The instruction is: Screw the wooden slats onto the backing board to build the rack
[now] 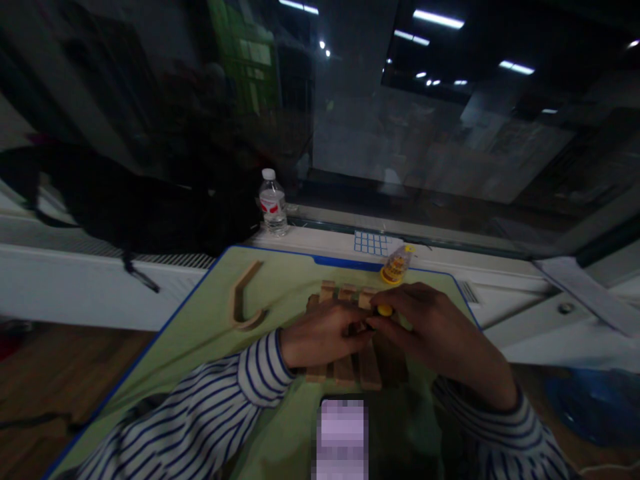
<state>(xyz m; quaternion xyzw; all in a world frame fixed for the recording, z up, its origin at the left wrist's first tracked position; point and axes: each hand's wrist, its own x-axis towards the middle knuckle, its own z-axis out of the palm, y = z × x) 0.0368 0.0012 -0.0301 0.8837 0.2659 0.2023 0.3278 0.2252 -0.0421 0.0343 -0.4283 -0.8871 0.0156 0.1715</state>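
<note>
Over a small slatted wooden piece (370,373), my left hand (323,331) rests with its fingers curled and closed. Whatever lies between those fingertips is too dark and small to make out. Meeting it from the right, my right hand (435,330) pinches a small yellow round piece (385,310) between thumb and fingers. The fingertips of both hands nearly touch above the slats. Much of the wooden piece is hidden under the hands. Just behind the right hand stands a clear glue bottle (396,265) with yellow contents or label and a yellow tip.
A hook-shaped wooden strip (234,303) lies at the left of the green blue-edged table (200,320). A phone (343,437) lies at the front. On the windowsill are a water bottle (273,205), a blue-gridded sheet (371,243) and a black bag (165,207).
</note>
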